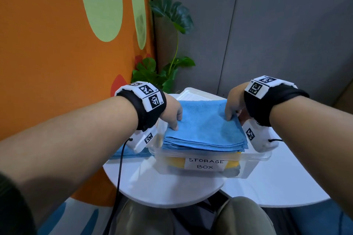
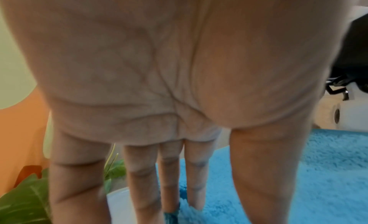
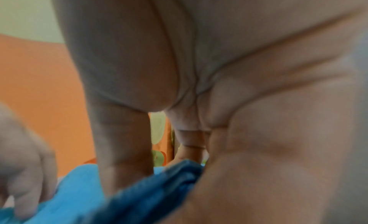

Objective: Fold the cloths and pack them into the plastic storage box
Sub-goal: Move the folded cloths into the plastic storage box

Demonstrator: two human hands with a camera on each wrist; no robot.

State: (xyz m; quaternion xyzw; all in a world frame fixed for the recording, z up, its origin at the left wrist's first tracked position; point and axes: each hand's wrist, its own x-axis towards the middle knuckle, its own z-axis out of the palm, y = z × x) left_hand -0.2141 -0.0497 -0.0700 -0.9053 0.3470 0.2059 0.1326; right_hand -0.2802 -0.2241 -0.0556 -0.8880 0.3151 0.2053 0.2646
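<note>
My left hand (image 1: 172, 114) has its thumb on top of the folded blue terry cloth (image 1: 206, 129) and its fingers (image 2: 143, 180) run down past the cloth's left edge, pinching that side. My right hand (image 1: 234, 104) mirrors it on the cloth's right edge: the thumb presses the top, the other fingers wrap round the stacked layers, as the right wrist view shows them bunched against my palm. So both hands hold the one cloth, neither is free.

The cloth lies flat and level between my hands, its folded edges stacked toward me, directly over the mouth of the clear plastic storage box (image 1: 254, 166) with the handwritten label. It rests at or just above the rim; I cannot tell whether it touches. Through the wall I see a folded yellow cloth (image 1: 175, 163) already inside. The way in is straight down, both hands equally near.

Another blue cloth (image 1: 122, 153) lies on the round white table (image 1: 162, 187), left of the box, under my left wrist.
</note>
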